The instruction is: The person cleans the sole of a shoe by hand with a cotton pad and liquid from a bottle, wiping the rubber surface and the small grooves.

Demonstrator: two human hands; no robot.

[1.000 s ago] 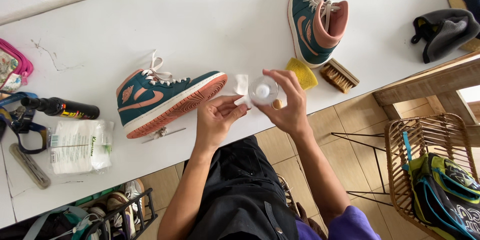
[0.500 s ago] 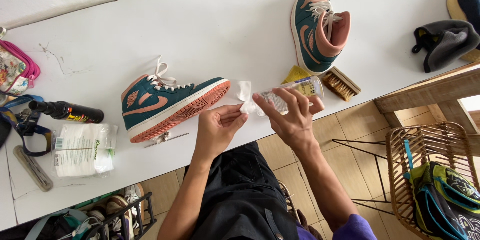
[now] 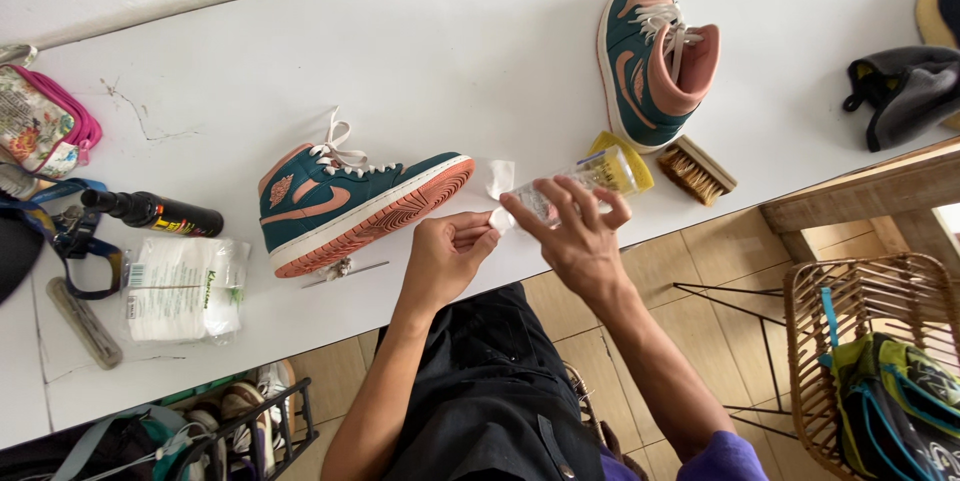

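Observation:
My right hand (image 3: 578, 236) grips a small clear bottle (image 3: 590, 177) tipped on its side, its mouth pointing left at a white tissue (image 3: 498, 184). My left hand (image 3: 447, 253) pinches that tissue at the table's front edge. Just left of the hands a teal and salmon high-top sneaker (image 3: 350, 198) lies on its side, sole toward me. Its mate (image 3: 655, 53) stands further back on the right. A yellow sponge (image 3: 627, 159) and a wooden brush (image 3: 698, 170) lie beside the bottle.
The white table (image 3: 400, 51) also carries a black spray bottle (image 3: 152, 212), a pack of wipes (image 3: 180, 288), a floral pouch (image 3: 40, 126) and a dark cloth (image 3: 905, 91). A wicker basket (image 3: 880, 371) stands at right on the tiled floor, a shoe rack (image 3: 230, 426) below left.
The right hand has tipped the bottle from upright onto its side against the tissue. The view has shifted slightly; the left hand keeps hold of the tissue.

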